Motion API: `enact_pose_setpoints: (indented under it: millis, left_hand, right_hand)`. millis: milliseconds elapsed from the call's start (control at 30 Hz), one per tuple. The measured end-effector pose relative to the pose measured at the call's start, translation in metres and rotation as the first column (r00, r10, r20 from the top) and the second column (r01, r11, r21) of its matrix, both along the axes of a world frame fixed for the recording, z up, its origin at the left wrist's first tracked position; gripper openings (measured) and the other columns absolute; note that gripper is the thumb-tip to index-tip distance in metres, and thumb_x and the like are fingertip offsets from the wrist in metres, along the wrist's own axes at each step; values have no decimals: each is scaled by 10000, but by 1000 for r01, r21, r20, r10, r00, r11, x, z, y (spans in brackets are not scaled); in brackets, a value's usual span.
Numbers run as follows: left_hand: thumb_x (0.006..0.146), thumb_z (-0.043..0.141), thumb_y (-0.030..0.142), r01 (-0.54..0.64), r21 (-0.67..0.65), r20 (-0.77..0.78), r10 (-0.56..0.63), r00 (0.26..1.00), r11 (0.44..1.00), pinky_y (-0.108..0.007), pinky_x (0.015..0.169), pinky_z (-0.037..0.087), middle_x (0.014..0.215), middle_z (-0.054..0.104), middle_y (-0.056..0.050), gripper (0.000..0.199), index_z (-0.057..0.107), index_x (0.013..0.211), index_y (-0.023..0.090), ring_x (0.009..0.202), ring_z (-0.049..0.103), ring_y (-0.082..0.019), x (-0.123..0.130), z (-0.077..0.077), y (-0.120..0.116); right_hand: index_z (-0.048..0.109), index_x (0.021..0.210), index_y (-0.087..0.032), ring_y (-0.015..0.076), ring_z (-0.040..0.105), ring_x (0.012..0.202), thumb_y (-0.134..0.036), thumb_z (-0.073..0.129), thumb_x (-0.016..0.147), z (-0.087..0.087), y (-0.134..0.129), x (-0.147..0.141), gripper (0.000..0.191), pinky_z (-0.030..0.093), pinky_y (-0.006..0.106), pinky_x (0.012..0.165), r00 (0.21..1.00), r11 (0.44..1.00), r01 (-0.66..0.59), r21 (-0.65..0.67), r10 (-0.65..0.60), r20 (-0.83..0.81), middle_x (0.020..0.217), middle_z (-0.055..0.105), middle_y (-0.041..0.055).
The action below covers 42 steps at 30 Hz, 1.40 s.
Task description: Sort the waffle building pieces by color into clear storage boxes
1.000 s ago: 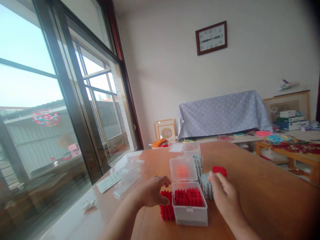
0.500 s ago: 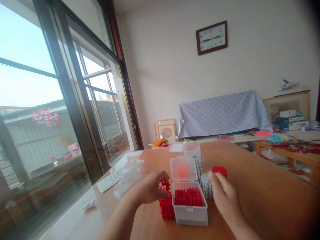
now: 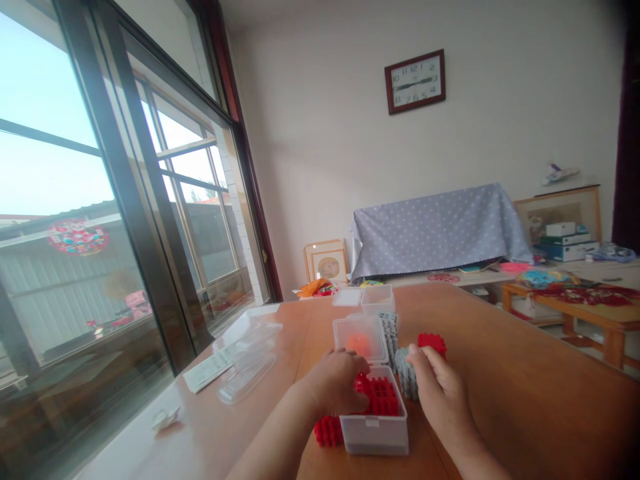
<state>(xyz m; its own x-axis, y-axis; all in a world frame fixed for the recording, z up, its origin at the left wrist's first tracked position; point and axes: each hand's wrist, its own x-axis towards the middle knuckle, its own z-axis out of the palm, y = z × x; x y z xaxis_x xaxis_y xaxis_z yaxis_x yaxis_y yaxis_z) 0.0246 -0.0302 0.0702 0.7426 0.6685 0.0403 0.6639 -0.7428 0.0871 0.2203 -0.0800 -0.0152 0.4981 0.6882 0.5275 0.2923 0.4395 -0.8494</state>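
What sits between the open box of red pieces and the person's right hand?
A stack of grey pieces stands between the box and the right hand, seen in the head view; whether the fingertips touch it is unclear.

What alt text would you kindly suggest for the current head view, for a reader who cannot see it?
A person's left hand is over an open plastic box of red blocks on a brown table, the right hand at grey blocks. A large window stands left; a clock hangs on the wall.
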Motion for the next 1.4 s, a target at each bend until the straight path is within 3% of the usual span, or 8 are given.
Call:
enact_pose_setpoints:
  millis: [267,500,700,1000,1133,1233,1300,1400]
  left_hand:
    - [670,733,314,34,19,-53,-33,998,999,-413,928,504,1121,718,-81,461,722,1129,270,1034,646,-312,2,-11,5]
    - [702,646,206,-6,0,5,6,1000,1000,-379,910,485,1080,717,-61,349,731,1036,264,997,660,-265,-1,-8,-1]
    - [789,562,177,-35,14,-70,36,997,999,-448,930,413,1025,746,-60,318,771,991,306,1027,642,-286,-3,-1,-11]
    - [803,545,175,-26,55,-96,31,995,998,-414,832,390,936,755,-71,238,766,834,257,976,630,-279,-3,-2,-15]
    - [802,538,150,-48,50,46,45,998,998,-426,867,380,936,764,-43,286,768,900,289,961,640,-268,-9,-3,-13]
    - [837,520,162,-101,43,251,87,964,994,-408,883,391,953,760,-22,279,749,931,290,937,649,-246,-20,-7,-8]
    - [870,504,189,-150,29,442,122,888,988,-380,885,411,974,749,-24,249,724,957,270,945,650,-234,-30,-14,-4]
    - [896,491,232,-237,-45,729,194,656,971,-339,870,446,962,728,-43,193,679,943,223,945,651,-217,-47,-34,0]
  right_hand:
    - [554,729,-228,143,385,586,-568,520,953,2,-1,0,408,350,242,548,1000,1000,-10,-11,10,-27,604,360,-59]
    - [539,707,-228,141,386,583,-546,529,954,1,0,1,402,344,240,547,999,1000,-15,-8,15,-35,604,368,-58]
    - [510,691,-229,135,375,586,-540,528,961,2,-1,0,412,338,234,548,999,999,-31,-13,30,-42,610,357,-60]
    - [518,711,-224,133,378,597,-553,523,965,1,-2,1,416,337,231,561,999,999,-39,-24,38,-35,615,371,-61]
    - [545,732,-219,133,394,597,-548,525,967,0,-2,1,405,336,233,565,998,999,-31,-27,30,-52,613,395,-60]
    - [546,730,-218,133,393,598,-547,530,965,0,-1,1,405,335,233,563,998,999,-33,-20,31,-57,611,394,-60]
    - [541,726,-218,131,384,596,-548,532,964,-1,-1,2,407,330,233,558,998,999,-32,-16,31,-57,612,384,-62]
    - [543,734,-217,131,378,599,-550,526,965,-1,-1,2,406,332,234,562,998,999,-31,-16,30,-48,618,374,-63]
